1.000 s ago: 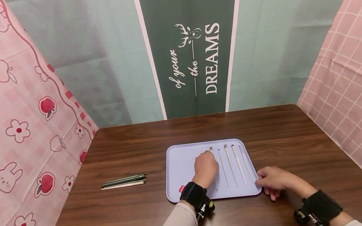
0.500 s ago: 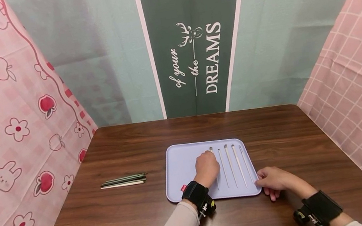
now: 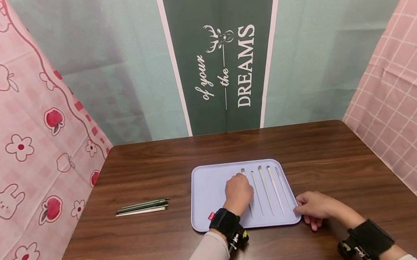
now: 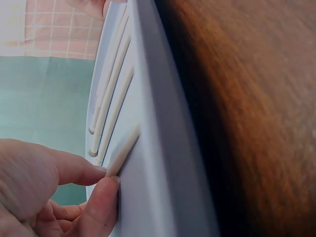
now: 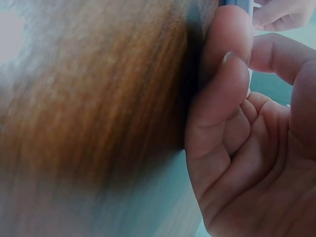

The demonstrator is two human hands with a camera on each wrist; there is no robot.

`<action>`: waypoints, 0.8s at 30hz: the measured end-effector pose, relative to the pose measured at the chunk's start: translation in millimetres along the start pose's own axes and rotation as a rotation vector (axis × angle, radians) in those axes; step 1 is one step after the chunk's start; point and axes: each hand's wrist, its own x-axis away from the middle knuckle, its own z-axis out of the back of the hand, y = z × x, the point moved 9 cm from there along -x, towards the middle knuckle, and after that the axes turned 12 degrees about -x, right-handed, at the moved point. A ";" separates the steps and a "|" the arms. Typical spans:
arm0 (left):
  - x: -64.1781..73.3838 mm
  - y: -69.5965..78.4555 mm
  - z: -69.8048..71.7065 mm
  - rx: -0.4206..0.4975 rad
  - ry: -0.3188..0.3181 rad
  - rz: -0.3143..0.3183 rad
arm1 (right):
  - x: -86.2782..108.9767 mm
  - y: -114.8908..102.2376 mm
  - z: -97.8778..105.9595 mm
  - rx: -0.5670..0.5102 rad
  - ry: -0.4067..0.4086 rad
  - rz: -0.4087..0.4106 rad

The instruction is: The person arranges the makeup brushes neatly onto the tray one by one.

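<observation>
My left hand (image 3: 239,194) reaches over the lavender tray (image 3: 208,176), palm down. In the left wrist view, its thumb and forefinger pinch a pale-handled makeup brush (image 4: 127,144) lying low over the tray floor. That brush (image 3: 243,171) is the leftmost of a row whose tips point to the far side; the hand covers its middle in the head view. To its right, several slim pale brushes (image 3: 266,191) lie side by side. My right hand (image 3: 314,207) holds the tray's near right corner, thumb at the rim and fingers curled beneath.
A small bundle of dark green brushes (image 3: 143,206) lies on the brown wooden table (image 3: 101,256) left of the tray, with a cream-coloured stick (image 3: 141,212) along its near side. A red tag (image 3: 211,216) shows at the tray's near left. Patterned cloths hang around the table.
My left hand has shifted very slightly right, and the near end of the pinched brush has moved a little right with it. The right hand stays at the tray corner.
</observation>
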 end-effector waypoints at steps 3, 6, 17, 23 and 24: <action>0.2 -0.7 -1.1 0.016 -0.007 0.001 | 0.0 0.5 -0.7 -0.001 -0.002 -0.004; -0.4 -1.9 -0.6 0.048 -0.009 0.003 | 0.2 0.5 -0.1 0.004 0.001 -0.003; 6.5 -10.4 20.9 -0.072 -0.049 -0.029 | 0.9 -1.5 0.5 0.010 -0.001 0.006; 16.5 -17.9 36.0 -0.222 -0.068 -0.103 | 0.2 -0.5 1.4 0.017 -0.003 -0.001; 17.9 -20.1 38.5 -0.232 -0.066 -0.107 | 0.0 -0.5 1.5 0.018 -0.003 -0.001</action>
